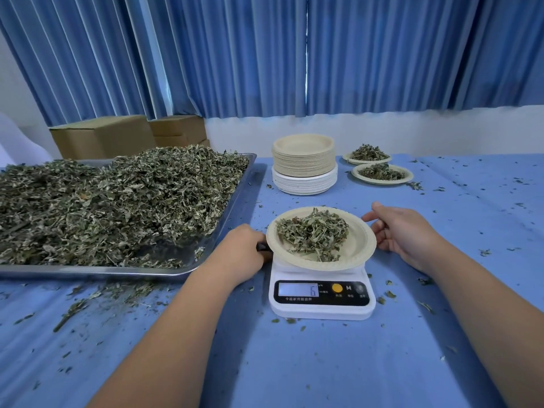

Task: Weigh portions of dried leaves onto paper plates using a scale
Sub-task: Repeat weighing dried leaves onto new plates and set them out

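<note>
A white digital scale [322, 295] sits on the blue-covered table [294, 363], directly in front of the person. On its platform rests a beige paper plate [359, 245], tipped slightly toward the camera, and a loose mound of dried leaves [313, 234] lies in its middle. The scale's lit display shows what looks like a 6 (any other digits are too faint to read).

The left hand [241, 251] is at the plate's left rim with its back to the camera. Its fingers curl down out of sight beside something small and dark, so I cannot tell whether they grip anything. The right hand [403, 234] is just off the plate's right rim, fingers loosely spread and holding nothing, with the thumb reaching toward the rim.

To the left, a large metal tray [88, 272] holds a big heap of leaves [117, 201], and crumbs of leaf are scattered over the cloth around it. Behind the scale stands a stack of plates [304, 163], beige ones on top of white ones. To its right are two plates already filled, the farther plate [347, 157] and the nearer plate [382, 182], almost touching. Cardboard boxes [103, 136] stand behind the tray, and blue curtains [265, 54] hang across the back.
</note>
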The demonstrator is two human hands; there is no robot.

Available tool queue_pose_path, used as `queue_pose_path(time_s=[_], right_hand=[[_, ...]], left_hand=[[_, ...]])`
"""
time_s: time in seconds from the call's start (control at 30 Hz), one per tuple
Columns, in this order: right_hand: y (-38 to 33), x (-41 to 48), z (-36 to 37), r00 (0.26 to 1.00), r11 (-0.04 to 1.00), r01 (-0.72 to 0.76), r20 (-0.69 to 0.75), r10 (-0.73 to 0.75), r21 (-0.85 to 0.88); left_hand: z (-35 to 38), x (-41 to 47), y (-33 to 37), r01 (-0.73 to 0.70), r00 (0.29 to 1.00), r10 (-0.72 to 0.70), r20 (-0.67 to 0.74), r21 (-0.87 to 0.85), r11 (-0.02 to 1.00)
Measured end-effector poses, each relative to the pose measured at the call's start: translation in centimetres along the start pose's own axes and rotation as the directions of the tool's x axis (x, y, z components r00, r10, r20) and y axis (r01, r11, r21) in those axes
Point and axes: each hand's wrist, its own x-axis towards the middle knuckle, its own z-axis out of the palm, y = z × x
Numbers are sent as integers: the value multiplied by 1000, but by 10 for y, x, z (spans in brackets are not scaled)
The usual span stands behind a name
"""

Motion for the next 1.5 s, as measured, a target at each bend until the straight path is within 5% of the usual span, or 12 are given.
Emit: queue_pose_path(time_s=[0.3, 0.47, 0.63, 0.7, 0.87, 1.0, 1.13, 1.27, 1.5], right_hand=[[-1, -1, 0, 1000, 1000, 1, -2, -1, 3], [0, 0, -1, 1000, 1000, -2, 1, 2, 2], [1, 3, -1, 1000, 1000, -5, -3, 5, -4], [1, 4, 0, 1000, 1000, -4, -10, 4, -7], [2, 9, 4, 999, 1000, 17, -42, -18, -22], [3, 11, 4, 999, 1000, 15, -50, -16, -20], [4, 12, 3, 999, 1000, 10, -40, -10, -5], [5, 12, 2, 999, 1000, 6, -41, -6, -2], [4, 13, 3, 999, 1000, 8, -44, -9, -8]], left_hand=[[7, 0, 0, 110, 977, -128, -171, -113, 988], [-10, 0, 15, -21, 806, -230, -545, -415, 910], [-16, -3, 39, -172, 913, -29, -408, -447, 878], [-20, 0, 35, -199, 902, 2, -431, -413, 889], [-47, 20, -2, -35, 808, -221, -546, -419, 907], [-67, 46, -49, 211, 938, -221, -268, -66, 975], [-62, 60, -87, 182, 975, -217, 51, 376, 908], [-54, 63, -100, 192, 941, -266, 209, 319, 928], [-51, 65, -103, 213, 961, -244, 128, 215, 953]])
